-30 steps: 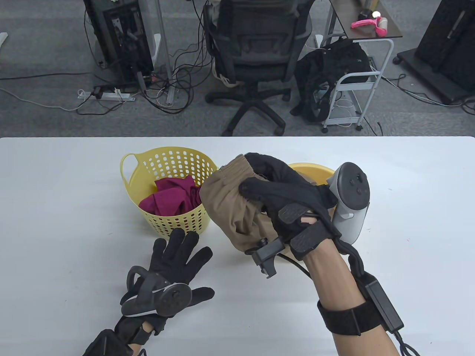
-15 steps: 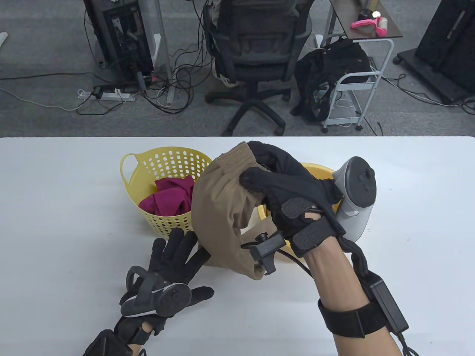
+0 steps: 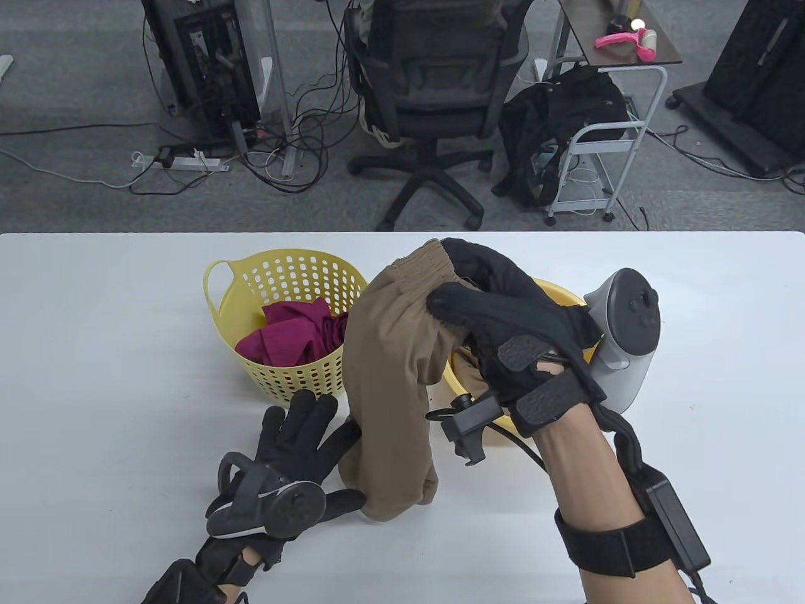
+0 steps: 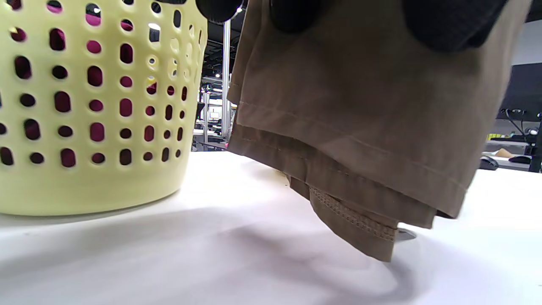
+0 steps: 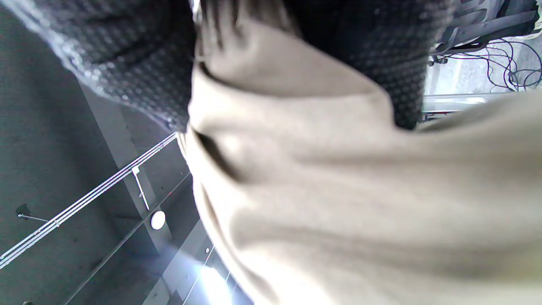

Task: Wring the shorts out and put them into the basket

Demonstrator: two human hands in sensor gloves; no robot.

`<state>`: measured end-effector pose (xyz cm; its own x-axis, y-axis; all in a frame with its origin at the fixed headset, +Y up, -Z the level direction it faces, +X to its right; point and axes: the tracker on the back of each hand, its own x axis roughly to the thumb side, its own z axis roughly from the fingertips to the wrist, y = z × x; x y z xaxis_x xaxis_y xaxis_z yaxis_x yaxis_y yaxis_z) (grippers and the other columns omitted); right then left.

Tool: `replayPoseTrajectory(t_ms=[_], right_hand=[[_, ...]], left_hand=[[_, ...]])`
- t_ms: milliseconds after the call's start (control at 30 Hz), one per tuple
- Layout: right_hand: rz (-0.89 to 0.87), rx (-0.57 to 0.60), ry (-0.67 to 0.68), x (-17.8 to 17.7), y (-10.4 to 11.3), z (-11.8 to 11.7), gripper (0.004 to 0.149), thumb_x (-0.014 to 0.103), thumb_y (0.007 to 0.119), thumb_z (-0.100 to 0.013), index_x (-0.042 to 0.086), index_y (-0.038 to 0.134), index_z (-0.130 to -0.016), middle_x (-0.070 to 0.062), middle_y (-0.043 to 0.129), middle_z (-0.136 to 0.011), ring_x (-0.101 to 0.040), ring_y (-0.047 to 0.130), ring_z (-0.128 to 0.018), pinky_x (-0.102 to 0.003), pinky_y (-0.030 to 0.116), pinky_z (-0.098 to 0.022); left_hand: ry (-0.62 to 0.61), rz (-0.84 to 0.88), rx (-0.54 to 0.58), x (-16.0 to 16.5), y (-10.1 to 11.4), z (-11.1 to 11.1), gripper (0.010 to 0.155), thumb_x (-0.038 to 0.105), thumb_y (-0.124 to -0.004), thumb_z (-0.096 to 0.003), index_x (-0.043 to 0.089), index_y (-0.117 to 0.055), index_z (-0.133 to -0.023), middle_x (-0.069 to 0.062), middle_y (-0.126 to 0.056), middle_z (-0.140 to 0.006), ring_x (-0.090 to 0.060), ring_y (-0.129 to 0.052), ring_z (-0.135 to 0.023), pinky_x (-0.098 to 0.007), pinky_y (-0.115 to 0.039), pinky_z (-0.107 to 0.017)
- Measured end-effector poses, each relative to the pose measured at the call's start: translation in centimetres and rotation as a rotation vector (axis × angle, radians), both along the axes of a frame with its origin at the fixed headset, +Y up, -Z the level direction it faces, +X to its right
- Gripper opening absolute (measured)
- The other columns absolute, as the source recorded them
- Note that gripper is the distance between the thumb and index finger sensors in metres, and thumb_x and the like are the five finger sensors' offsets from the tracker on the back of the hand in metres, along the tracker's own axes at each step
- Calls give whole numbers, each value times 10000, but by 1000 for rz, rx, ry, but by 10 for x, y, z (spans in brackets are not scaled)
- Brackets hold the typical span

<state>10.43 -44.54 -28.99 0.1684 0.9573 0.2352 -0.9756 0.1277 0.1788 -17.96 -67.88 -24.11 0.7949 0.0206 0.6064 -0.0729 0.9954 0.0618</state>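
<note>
1. Since a second ago, the shorts [image 3: 393, 390] have unfurled, hanging down to the table [image 3: 94, 346].
2. My left hand [image 3: 295, 453] lies open, fingers touching their hem.
3. My right hand [image 3: 509, 321] grips the waistband.
4. At ten o'clock stands the basket [image 3: 286, 377], holding a magenta cloth [image 3: 292, 333]; no writing is readable.

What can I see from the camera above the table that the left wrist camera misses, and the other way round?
Only the table view shows the right hand gripping the waistband of the tan shorts, the yellow bowl behind it, and the left hand spread open beside the hanging cloth. Only the left wrist view shows the shorts' stitched hems hanging just clear of the white table. Both show the shorts, the table and the yellow basket holding magenta cloth.
</note>
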Motion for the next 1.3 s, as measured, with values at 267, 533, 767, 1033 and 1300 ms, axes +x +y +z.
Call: replayPoseTrajectory(t_ms=[267, 533, 767, 1033, 1300], right_hand=[[-13, 2, -25, 16, 1, 0, 620, 390, 950, -486, 60, 705, -951, -196, 865, -824, -348, 1065, -579, -337, 999, -411], [-34, -2, -16, 20, 3, 0, 623, 391, 951, -486, 58, 704, -951, -196, 864, -826, -348, 1064, -580, -335, 1000, -409], [-59, 2, 15, 13, 8, 1, 625, 391, 952, -486, 56, 703, -951, -196, 864, -825, -346, 1067, -576, -333, 1001, -409], [-98, -12, 66, -7, 6, -1, 628, 391, 952, -486, 53, 700, -951, -195, 862, -826, -346, 1067, -576, -333, 1001, -409], [-125, -24, 108, -22, 2, -3, 628, 391, 951, -488, 50, 698, -951, -195, 860, -828, -345, 1066, -576, -332, 1001, -410]], left_hand=[[13, 81, -26, 6, -5, -2, 1139, 722, -745, -443, 30, -193, -1160, -417, -251, -1204, -703, -319, -1083, -811, -371, -659], [-20, 263, -165, 20, -11, -15, 1307, 708, -802, -414, -58, 22, -1079, -471, -93, -1150, -746, -234, -1051, -819, -345, -651], [-37, 431, -352, 37, -17, -29, 1433, 662, -921, -346, -130, 61, -1025, -517, -89, -1107, -785, -252, -1020, -824, -357, -635], [-53, 588, -527, 53, -29, -46, 1439, 624, -984, -313, -127, -4, -1054, -477, -207, -1141, -748, -392, -1044, -783, -445, -655], [-80, 758, -621, 62, -36, -50, 1222, 531, -1034, -338, 27, -258, -1136, -258, -542, -1180, -568, -616, -1089, -733, -505, -677]])
